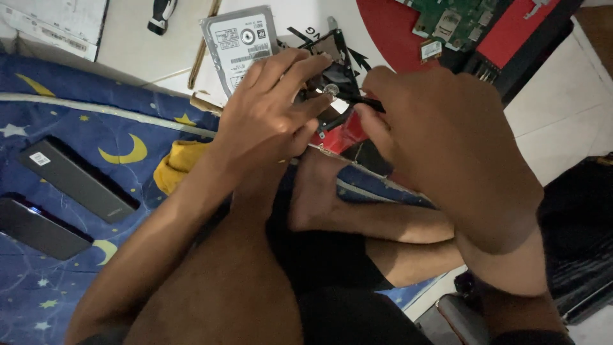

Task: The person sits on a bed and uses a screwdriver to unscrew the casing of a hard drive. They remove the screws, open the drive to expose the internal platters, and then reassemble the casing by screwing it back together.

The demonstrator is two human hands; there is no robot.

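Both hands meet over one small assembly, a black metal drive bracket (332,76), held in the air above the person's crossed legs, at the far centre of the view.

Left hand (271,115): its grip is pressed together on the bracket's left side, thumb below and fingers above. The fingertips lie just beside a small silver screw head (330,90) on the bracket's upper face.

Right hand (447,137): it comes in from the right, its grip closed, pinching the bracket's near right edge where a thin black strip (369,102) juts out. Whether it also holds a small tool cannot be told; the back of the hand hides the palm.

Governing relation: the bracket lies between the two grips, with its long axis running from near to far. The screw head sits nearer the left fingertips than the right.

Surroundings: a bare silver hard drive (241,45) lies flat just left of the bracket, touching the left hand's fingers in the view. A green circuit board (456,19) rests on a red surface (383,32) at far right. Two dark slabs (76,179) lie on a blue star-patterned cloth (64,128) at near left, well apart from the work.
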